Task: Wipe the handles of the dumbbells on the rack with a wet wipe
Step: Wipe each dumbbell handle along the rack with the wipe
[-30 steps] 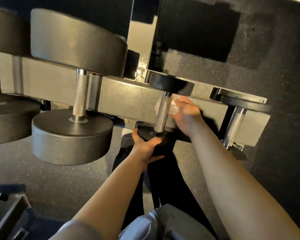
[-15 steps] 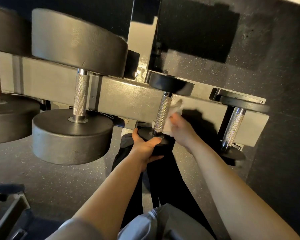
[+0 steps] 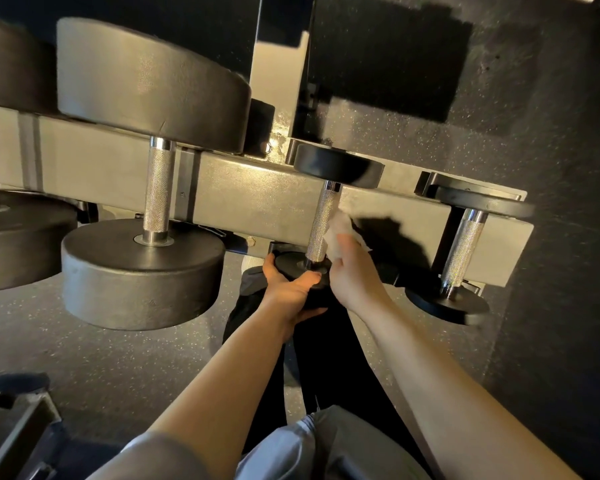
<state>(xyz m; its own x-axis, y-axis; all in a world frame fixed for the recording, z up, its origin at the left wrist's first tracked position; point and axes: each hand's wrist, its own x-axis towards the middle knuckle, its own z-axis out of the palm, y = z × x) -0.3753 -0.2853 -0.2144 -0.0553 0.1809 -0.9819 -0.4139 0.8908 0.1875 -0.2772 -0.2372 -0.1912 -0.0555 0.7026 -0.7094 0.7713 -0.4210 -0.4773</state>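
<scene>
A small black dumbbell with a knurled steel handle point(image 3: 321, 223) lies across the grey rack rail point(image 3: 250, 199) in the middle. My left hand point(image 3: 293, 289) grips its near end plate point(image 3: 291, 263) from below. My right hand point(image 3: 352, 271) holds a white wet wipe point(image 3: 340, 233) against the right side of that handle, low down near the near plate. A large dumbbell with a bare steel handle point(image 3: 158, 192) sits to the left, and another small dumbbell with its handle point(image 3: 463, 247) sits to the right.
A further big dumbbell point(image 3: 11, 237) shows at the far left edge. The rack's upright post point(image 3: 278, 88) rises behind the rail. Speckled black rubber floor point(image 3: 551, 168) lies below, and my dark trousers and grey shirt fill the bottom centre. Dark equipment point(image 3: 14, 438) sits at the bottom left.
My right hand has slid the wipe down the handle from near the far plate toward the near plate. My left hand has kept its grip on the near plate.
</scene>
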